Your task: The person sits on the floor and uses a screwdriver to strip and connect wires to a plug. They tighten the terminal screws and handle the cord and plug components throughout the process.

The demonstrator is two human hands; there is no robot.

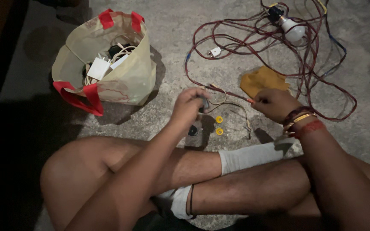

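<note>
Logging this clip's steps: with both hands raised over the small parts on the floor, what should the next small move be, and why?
Probably bring the orange-tipped tool in the right hand across to the small dark part pinched in the left hand. The tip already points at that part, a gap remains between them, and the thin wires and yellow rings lie untouched below.

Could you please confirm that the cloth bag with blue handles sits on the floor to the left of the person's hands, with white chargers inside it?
Not quite: the head view shows the cloth bag has red handles, not blue. The rest holds: it sits on the floor to the left of the left hand and right hand, with white chargers inside.
</note>
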